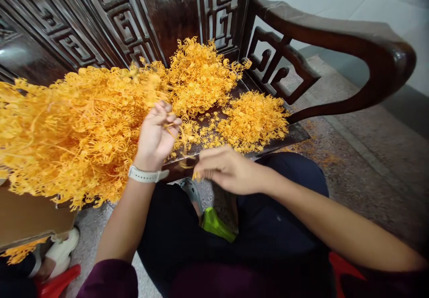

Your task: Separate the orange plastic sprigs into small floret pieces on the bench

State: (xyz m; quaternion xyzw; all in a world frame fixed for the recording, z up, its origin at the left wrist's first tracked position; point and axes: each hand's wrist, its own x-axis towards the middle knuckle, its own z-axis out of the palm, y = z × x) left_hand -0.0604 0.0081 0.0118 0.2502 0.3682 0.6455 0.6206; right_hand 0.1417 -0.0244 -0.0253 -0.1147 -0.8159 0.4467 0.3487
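My left hand (pixel 159 130), with a white band on the wrist, is closed round a thin orange plastic flower stem (pixel 184 139) whose blurred end hangs down to the right. Fingers pinched, my right hand (pixel 228 168) grips a small orange plastic flower piece (pixel 197 175) just below and to the right of that stem. Beside my left hand spreads a big heap of orange plastic flowers (pixel 83 123). Behind it stands a second pile (pixel 199 79), and a smaller pile of loose flower heads (pixel 253 121) lies to the right. Scattered bits lie between the piles.
All this rests on a dark wooden bench (pixel 296 136) with a carved back and a curved armrest (pixel 335 36) at right. A cardboard box (pixel 33 213) stands at lower left, near another person's white shoe (pixel 65 249). Something bright green (pixel 216 224) is between my legs.
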